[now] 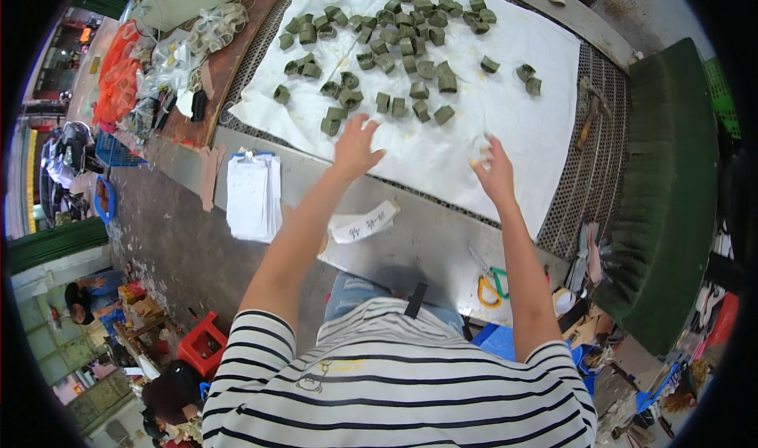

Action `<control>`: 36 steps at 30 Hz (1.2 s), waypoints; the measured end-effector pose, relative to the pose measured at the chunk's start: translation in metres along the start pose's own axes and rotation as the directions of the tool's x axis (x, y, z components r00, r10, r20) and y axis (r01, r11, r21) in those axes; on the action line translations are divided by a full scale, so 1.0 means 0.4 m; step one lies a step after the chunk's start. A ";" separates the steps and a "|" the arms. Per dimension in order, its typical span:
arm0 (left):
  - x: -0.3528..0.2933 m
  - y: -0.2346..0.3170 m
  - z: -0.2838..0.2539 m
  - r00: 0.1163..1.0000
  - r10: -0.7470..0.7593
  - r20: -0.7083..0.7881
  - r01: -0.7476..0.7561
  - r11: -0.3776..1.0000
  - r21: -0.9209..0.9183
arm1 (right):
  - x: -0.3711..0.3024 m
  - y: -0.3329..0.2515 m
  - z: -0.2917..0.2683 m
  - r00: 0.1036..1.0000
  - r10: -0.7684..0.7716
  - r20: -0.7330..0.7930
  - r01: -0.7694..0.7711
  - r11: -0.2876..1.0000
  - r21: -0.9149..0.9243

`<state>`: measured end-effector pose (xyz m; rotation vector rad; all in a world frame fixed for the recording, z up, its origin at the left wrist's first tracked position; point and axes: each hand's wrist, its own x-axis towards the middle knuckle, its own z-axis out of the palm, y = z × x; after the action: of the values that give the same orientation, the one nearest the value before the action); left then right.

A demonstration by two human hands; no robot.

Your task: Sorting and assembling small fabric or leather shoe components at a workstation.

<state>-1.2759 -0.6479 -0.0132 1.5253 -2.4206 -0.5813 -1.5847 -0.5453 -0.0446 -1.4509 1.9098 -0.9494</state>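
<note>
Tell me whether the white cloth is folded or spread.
Spread: the white cloth lies wide across the perforated tabletop, with small green curved pieces scattered over it.

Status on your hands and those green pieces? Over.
Left hand open near curved green pieces. Right hand open over white cloth. Pieces scattered, many clustered farther off. Hammer right of cloth, apart from hands.

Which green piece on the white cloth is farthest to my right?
The nearer green piece of the far-right pair; its partner lies beyond it, slightly left.
</note>
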 end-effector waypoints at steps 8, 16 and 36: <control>0.273 0.026 0.144 0.995 -0.099 0.030 0.090 0.970 0.226 | 0.531 -0.140 0.188 0.970 0.029 0.241 0.133 0.767 -0.627; 0.286 -0.086 0.111 0.996 0.065 0.065 -0.052 0.982 -0.183 | 0.547 0.034 0.142 0.987 -0.086 0.135 0.083 0.996 0.029; 0.156 0.157 0.193 0.966 0.247 0.078 -0.221 0.942 -0.252 | 0.298 0.149 -0.209 0.994 0.091 -0.060 -0.107 0.915 -0.390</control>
<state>-1.3840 -0.6636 -0.0560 1.1159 -2.4536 -0.8891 -1.7150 -0.6334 -0.0439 -1.5398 2.2764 -0.5709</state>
